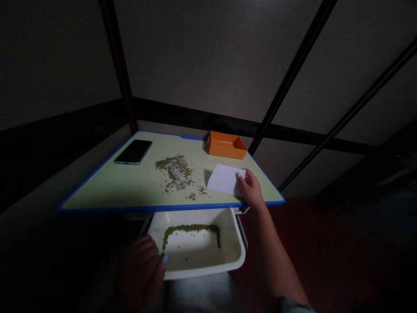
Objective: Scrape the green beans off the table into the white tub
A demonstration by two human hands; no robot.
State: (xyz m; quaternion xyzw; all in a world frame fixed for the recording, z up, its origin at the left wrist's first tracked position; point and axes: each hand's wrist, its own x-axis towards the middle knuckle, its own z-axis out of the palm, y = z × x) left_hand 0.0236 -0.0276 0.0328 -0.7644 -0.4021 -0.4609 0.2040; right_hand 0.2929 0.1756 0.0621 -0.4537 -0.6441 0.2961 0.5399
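My right hand [250, 187] grips the right edge of a white card [224, 179], thumb on top, tilted just above the table top. To the card's left, a loose pile of small green beans mixed with white grains [177, 171] spreads over the table, with a few stray beans close to the card. My left hand [143, 271] is closed at the left front corner of a white bin [239, 254] below the table edge; what its fingers hold, if anything, is too dark to make out. Inside the bin, green beans [192, 228] line the back and sides of the floor.
The pale table [104, 187] has a blue rim. A dark-screened phone [133, 151] lies at its back left, and an orange open box [226, 145] stands at the back right. Dark-framed panels [202, 65] rise behind the table. The light is dim.
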